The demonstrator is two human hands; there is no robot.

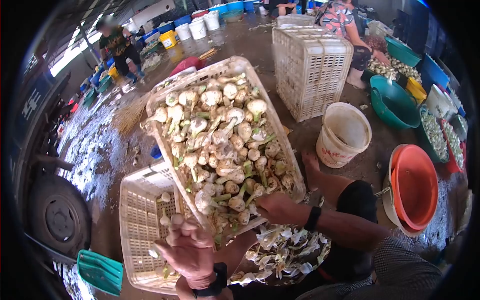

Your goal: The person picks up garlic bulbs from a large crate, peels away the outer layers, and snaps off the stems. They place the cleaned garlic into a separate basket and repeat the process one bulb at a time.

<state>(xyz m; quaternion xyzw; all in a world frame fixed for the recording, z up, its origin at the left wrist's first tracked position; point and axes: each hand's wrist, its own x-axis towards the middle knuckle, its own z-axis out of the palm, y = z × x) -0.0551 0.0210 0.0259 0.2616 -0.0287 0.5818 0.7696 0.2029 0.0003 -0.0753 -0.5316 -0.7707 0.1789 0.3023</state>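
A beige plastic crate point(276, 131) full of garlic bulbs point(220, 132) with cut green stems lies tilted in front of me, resting partly over a second crate point(131, 212). My left hand point(189, 250) is palm up over that lower crate, thumb out to the side and fingers loosely bent, with a pale garlic bulb point(177, 218) right at the fingertips. At the near right corner of the full crate, my right hand point(281, 208) is closed, back of the hand toward me, close against the bulbs. What its fingers hold is hidden.
Garlic peelings point(287, 252) lie heaped between my legs. To the right stand a white bucket point(345, 135), stacked red basins point(415, 187) and an upright crate point(312, 75). A green scoop point(100, 272) lies at left, near a wheel point(60, 217). Other people point(120, 47) are farther back.
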